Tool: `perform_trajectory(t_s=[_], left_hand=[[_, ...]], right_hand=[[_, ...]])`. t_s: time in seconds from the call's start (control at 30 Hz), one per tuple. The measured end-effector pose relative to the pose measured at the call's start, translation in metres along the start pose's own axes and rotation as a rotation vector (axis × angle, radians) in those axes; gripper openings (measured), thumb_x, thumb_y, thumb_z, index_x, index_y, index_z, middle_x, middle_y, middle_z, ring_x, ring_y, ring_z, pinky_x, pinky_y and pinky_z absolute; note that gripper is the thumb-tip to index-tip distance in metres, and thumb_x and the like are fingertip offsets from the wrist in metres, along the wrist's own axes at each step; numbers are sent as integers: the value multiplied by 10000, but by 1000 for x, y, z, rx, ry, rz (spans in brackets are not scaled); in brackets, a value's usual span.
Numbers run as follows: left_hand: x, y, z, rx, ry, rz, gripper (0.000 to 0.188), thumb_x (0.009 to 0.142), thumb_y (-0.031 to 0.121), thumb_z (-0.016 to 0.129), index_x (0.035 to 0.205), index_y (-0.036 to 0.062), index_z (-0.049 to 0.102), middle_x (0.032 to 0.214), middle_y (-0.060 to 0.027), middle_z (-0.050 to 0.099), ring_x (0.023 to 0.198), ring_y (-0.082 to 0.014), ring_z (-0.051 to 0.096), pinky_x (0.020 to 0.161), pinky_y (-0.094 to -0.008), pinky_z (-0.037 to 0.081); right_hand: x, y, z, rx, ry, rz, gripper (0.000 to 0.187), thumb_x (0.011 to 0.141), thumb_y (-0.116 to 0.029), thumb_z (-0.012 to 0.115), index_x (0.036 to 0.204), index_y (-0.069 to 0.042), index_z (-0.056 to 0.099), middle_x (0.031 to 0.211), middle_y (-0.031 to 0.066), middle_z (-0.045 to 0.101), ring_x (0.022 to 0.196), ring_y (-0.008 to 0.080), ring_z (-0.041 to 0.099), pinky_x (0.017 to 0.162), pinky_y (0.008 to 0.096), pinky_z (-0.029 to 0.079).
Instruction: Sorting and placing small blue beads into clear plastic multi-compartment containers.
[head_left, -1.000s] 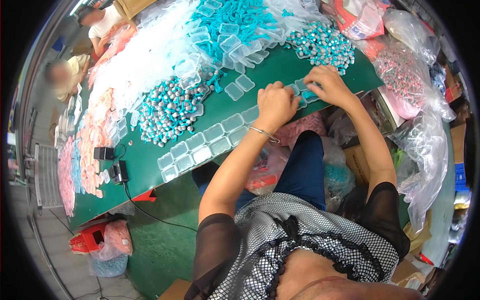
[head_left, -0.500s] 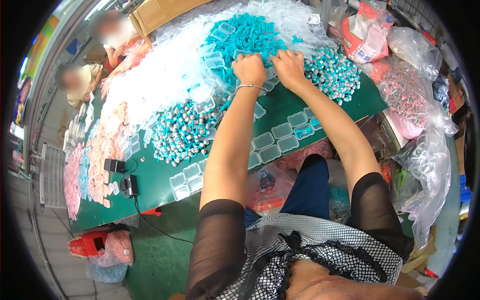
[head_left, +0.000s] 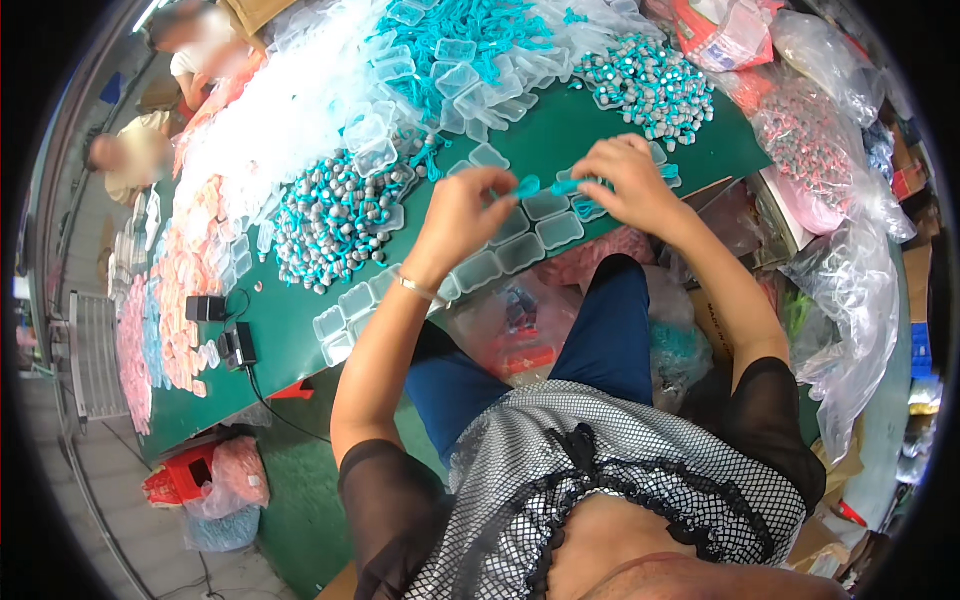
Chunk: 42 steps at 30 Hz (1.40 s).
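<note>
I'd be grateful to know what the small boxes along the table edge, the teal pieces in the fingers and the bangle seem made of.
Boxes: probably clear, slightly milky plastic; the green table shows through. Teal pieces: perhaps smooth plastic or silicone, from their even colour; blur leaves it open. Bangle: likely polished metal, from its silvery glint.

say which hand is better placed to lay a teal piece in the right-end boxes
Right, likely: the right hand pinches a teal piece close to the right-end boxes; the left hand holds something teal too, but farther off.
</note>
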<state>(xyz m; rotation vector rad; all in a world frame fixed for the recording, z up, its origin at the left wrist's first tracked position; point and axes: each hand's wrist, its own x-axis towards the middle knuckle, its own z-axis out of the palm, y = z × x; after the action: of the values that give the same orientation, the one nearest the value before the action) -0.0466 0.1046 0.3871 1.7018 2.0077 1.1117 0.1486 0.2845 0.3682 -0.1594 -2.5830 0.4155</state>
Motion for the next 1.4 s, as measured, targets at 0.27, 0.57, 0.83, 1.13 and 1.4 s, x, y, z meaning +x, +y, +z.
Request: perform_trajectory(t_s=[0.27,0.57,0.83,1.13,1.4], left_hand=[[-54,0,27,232,84,49,155,734,79,720,879,67,665,821,-80,675,797,-287,627,695,-393,502],[-63,4,36,402,85,-17,162,702,158,757,841,117,685,900,-45,638,891,-275,566,753,-400,443],[-34,-10,4,335,121,9,220,739,174,737,939,101,682,894,-100,642,875,-325,607,752,-427,500],[105,-81,-55,959,533,156,131,777,172,628,856,191,731,860,-56,625,869,-251,598,702,-415,441],[142,-79,-61,1187,283,-19,136,796,205,612,820,197,746,1033,-33,605,1010,-237,552,800,-413,424]], right_hand=[[-18,-32,24,-82,-47,-65,155,760,-129,708,902,-129,646,868,17,571,918,212,559,979,492,315],[-18,-40,26,-119,-71,-77,161,742,-131,726,882,-123,646,873,19,563,929,219,543,982,500,303],[-2,-36,18,-72,-94,-69,155,752,-159,721,889,-127,654,863,25,572,921,228,547,966,478,313],[71,16,37,10,-8,200,72,805,-194,671,846,-135,679,770,2,625,794,215,618,793,423,392],[147,44,68,-237,329,232,147,800,-270,661,855,-137,691,826,54,684,806,285,651,739,469,412]])
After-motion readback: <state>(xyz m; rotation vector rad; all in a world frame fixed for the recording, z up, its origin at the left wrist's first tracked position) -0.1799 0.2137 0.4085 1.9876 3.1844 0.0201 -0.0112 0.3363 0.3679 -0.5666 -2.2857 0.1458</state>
